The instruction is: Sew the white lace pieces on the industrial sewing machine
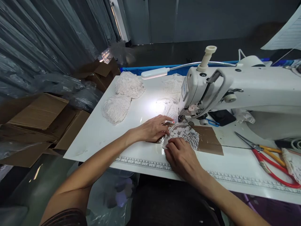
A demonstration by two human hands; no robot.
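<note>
A piece of white lace [187,133] with a scalloped edge lies under the presser foot [182,118] of a white sewing machine [258,84]. My left hand [154,128] is beside the foot, its bent fingers gripping the lace's left edge. Nearer to me, my right hand [184,158] has curled fingers closed on the front edge of the same lace. The fingertips of both hands are partly hidden. More white lace [172,108] extends behind the foot, and a brown patch [210,141] on the table surrounds the sewing spot.
Lace cups [129,84] lie at the table's back left. A lamp [155,73] lights the work. Red-handled scissors [265,153] and another orange-handled tool [274,155] rest at right. A ruler strip [145,164] follows the front edge. Cardboard boxes [39,113] stand left.
</note>
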